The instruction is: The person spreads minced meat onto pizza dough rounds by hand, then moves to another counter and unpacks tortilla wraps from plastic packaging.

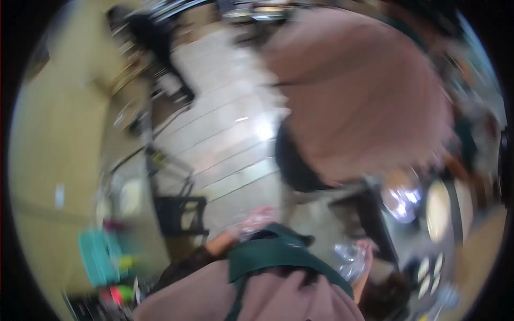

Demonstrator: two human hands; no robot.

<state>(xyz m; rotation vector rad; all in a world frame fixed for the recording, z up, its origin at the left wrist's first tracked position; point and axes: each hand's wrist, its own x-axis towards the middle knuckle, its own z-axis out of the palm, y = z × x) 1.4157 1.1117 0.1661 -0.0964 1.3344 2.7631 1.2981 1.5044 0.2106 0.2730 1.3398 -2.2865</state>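
Green apron cloth over a pink garment lies nearest, worn by the person whose two hands show at its far edge. Left of centre, the left hand has a clear, glove-like sheen; blur hides its fingers, so I cannot tell whether it is clenched or holding anything. To the right, the right hand is beside clear plastic, seemingly touching it. Whether that plastic is a loose glove or something grasped, I cannot tell.

Handling it well, I judge, calls for a light fingertip hold, elbows tucked in, and a pause for steady footing, since a co-worker in pink fills the far right close by. Both hands are best held off the apron and away from the black stool-like frame at left.

Counted: two hands, one co-worker in pink, and one dark-clothed person at far left. On the right, one shiny bowl-like thing, one pale oval and, nearer, about four small pale pieces on a dark surface. One teal basket sits at near left.
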